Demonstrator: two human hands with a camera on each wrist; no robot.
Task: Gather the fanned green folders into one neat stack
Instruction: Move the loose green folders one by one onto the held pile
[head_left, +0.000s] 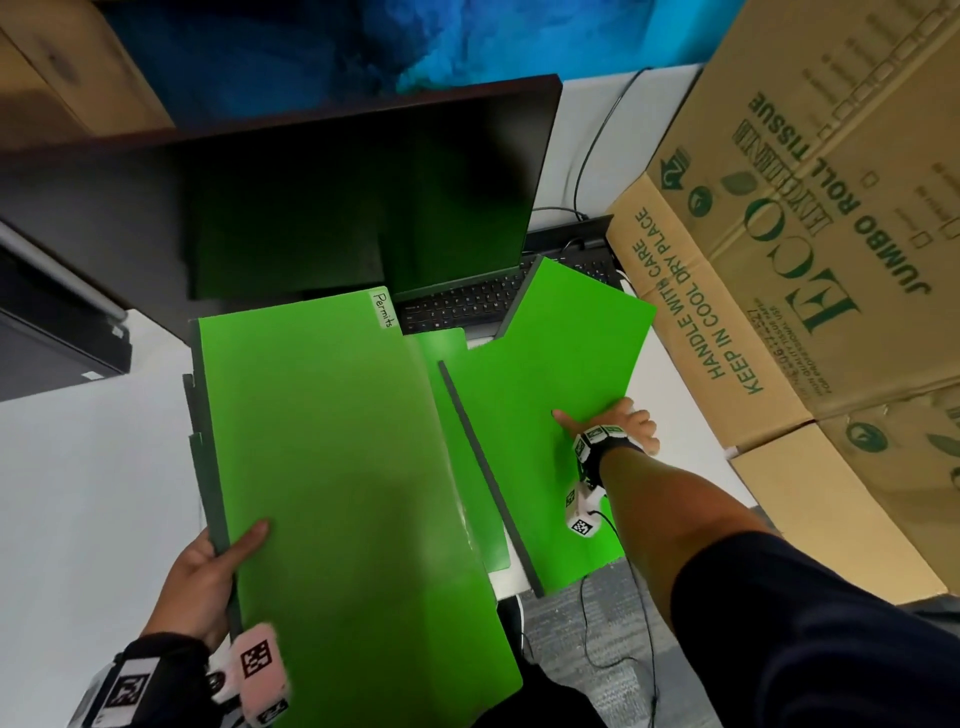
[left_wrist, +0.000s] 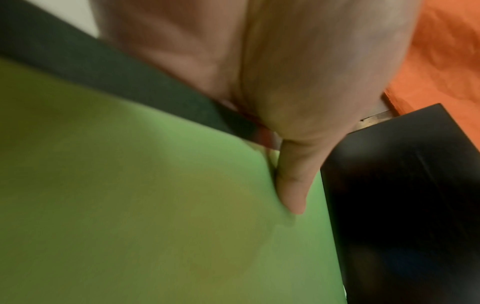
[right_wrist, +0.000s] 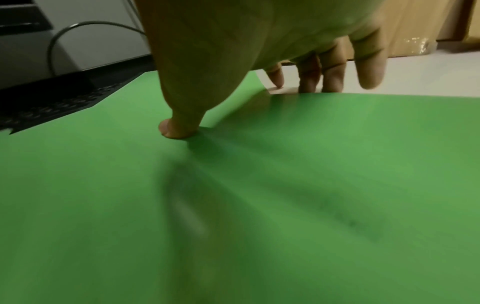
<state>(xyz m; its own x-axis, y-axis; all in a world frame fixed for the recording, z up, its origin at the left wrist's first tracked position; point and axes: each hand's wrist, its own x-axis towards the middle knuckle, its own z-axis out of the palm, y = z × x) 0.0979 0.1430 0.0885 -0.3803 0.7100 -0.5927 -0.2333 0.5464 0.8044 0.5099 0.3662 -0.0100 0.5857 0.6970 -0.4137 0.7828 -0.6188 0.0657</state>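
Note:
My left hand (head_left: 221, 564) grips the near left edge of a stack of green folders (head_left: 337, 467), lifted and tilted over the table's front edge. Its thumb (left_wrist: 292, 185) lies on the top folder, whose tab reads "Permits" (head_left: 386, 309). Darker folder edges show staggered along the stack's left side. My right hand (head_left: 610, 423) pinches the right edge of a separate green folder (head_left: 571, 353) lying fanned out to the right. The thumb (right_wrist: 179, 129) presses its top and the fingers (right_wrist: 322, 76) drop behind its edge. Another green folder (head_left: 449, 374) peeks out between the two.
A laptop keyboard (head_left: 467, 301) and dark monitor (head_left: 311, 208) stand just behind the folders. A large cardboard box (head_left: 779, 260) crowds the right side. The white table (head_left: 78, 467) extends left, where a black device (head_left: 52, 332) sits. Cables (head_left: 613, 623) hang off the front edge over carpet.

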